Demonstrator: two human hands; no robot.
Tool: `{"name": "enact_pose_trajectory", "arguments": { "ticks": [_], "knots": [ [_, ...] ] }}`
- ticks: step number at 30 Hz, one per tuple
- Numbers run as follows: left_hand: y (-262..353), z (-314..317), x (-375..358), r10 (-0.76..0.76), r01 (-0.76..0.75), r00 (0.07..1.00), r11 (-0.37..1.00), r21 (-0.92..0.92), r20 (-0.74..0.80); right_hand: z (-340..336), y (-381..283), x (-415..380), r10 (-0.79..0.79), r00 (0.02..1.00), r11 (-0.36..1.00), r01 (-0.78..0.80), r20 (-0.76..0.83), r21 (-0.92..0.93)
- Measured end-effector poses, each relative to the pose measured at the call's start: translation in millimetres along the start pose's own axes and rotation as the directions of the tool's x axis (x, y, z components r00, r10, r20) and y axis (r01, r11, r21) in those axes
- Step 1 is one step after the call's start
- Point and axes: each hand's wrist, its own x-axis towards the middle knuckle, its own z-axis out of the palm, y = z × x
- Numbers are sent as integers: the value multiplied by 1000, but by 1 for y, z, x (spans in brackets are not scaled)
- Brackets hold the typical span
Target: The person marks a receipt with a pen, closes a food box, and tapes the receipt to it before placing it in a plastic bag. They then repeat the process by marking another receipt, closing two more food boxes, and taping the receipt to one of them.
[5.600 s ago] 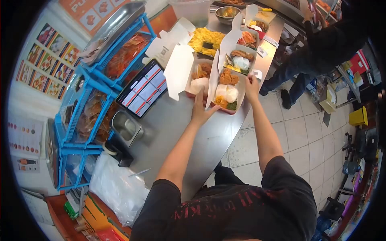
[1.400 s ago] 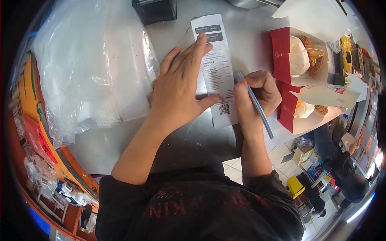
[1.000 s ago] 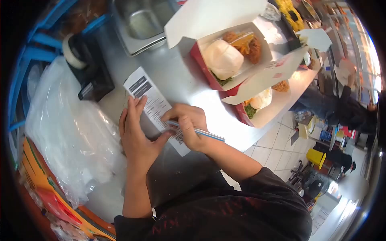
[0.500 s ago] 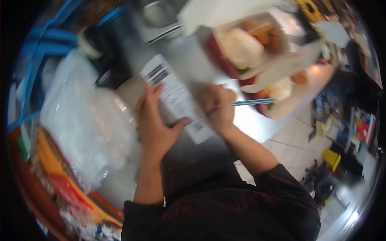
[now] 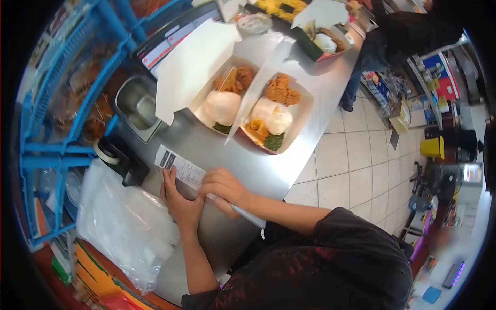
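A long printed receipt (image 5: 187,174) lies slantwise over the metal counter, its far end lying past my fingers. My left hand (image 5: 181,200) holds its left edge between fingers and thumb. My right hand (image 5: 226,190) is curled over the middle of the strip and grips it, hiding part of the print. A white length of paper (image 5: 249,214) shows below my right wrist. Beyond my hands stand two open food boxes, the left box (image 5: 199,98) and the right box (image 5: 305,111), with rice, fried chicken (image 5: 281,89) and chopped greens (image 5: 274,141).
Clear plastic bags (image 5: 121,222) lie to my left, beside a black tape dispenser (image 5: 124,163). A metal container (image 5: 138,106) and a blue rack (image 5: 77,124) stand behind. Another food box (image 5: 323,44) is farther back. A person (image 5: 356,67) stands at the counter's far side.
My view has shifted, showing more of the boxes and counter. My right hand has moved onto the receipt beside my left. The pale blue stick seen by my right hand is out of sight.
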Motion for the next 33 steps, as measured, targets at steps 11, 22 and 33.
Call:
{"name": "enact_pose_trajectory", "arguments": {
  "ticks": [11, 22, 33],
  "knots": [
    [24, 19, -40, 261, -269, 960, 959, 84, 100, -205, 54, -15, 870, 301, 481, -696, -392, 533],
    [151, 107, -63, -312, 317, 929, 948, -7, -202, -358, 165, 68, 700, 682, 689, -723, -214, -48],
    [135, 76, -17, -501, 472, 755, 863, -178, -424, -263, 109, 176, -116, 886, 988, 151, 449, -43]
  ]
}}
